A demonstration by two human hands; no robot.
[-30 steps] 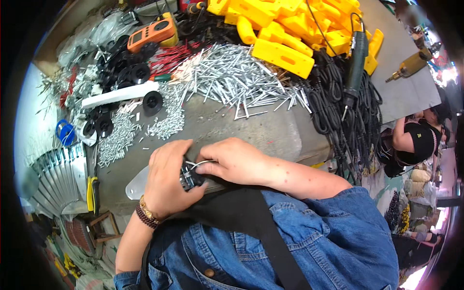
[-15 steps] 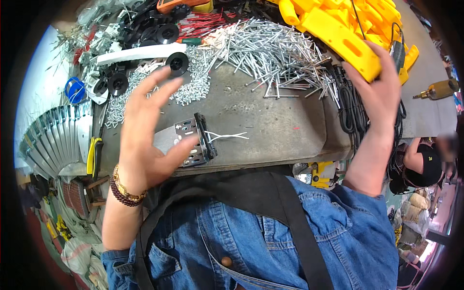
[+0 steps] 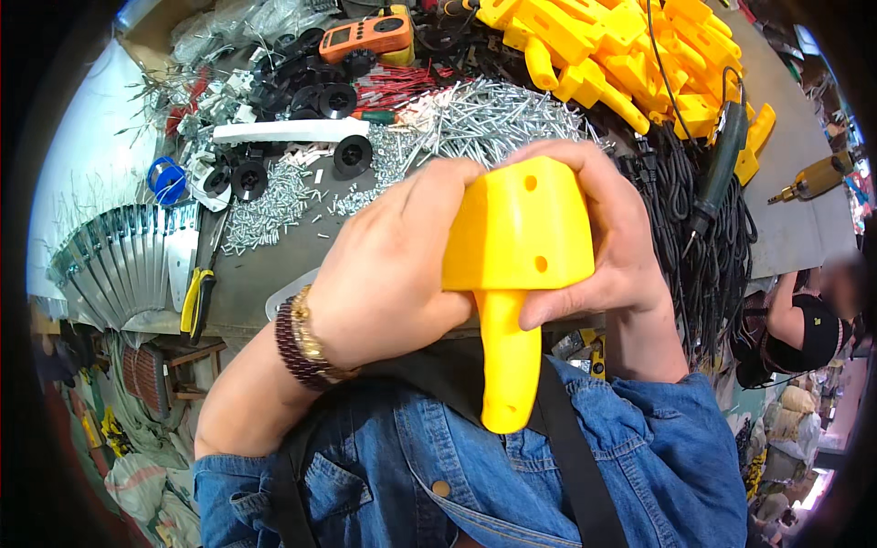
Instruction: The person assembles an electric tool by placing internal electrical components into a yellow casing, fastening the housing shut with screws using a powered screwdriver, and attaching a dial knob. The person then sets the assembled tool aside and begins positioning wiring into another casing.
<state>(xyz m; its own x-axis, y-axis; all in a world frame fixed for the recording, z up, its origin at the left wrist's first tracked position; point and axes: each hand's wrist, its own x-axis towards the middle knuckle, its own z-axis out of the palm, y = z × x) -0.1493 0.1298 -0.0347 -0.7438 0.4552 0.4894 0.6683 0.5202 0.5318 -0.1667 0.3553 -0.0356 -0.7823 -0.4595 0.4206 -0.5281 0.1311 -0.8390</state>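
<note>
Both hands grasp one yellow plastic housing point(image 3: 521, 233): left hand point(image 3: 393, 260) on its left side, right hand point(image 3: 621, 242) on its right. Housing is held in front of the torso, over the near edge of the tabletop point(image 3: 251, 297); handle points toward the wearer. Two round holes visible in the housing face. Beyond: long silver screws point(image 3: 493, 119), heaped yellow housings point(image 3: 607, 55). Black cables point(image 3: 713, 265) lie to the right.

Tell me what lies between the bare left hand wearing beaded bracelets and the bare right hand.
In the head view, a yellow plastic housing with a rounded handle lies between the left hand and the right hand, held by both.
</note>
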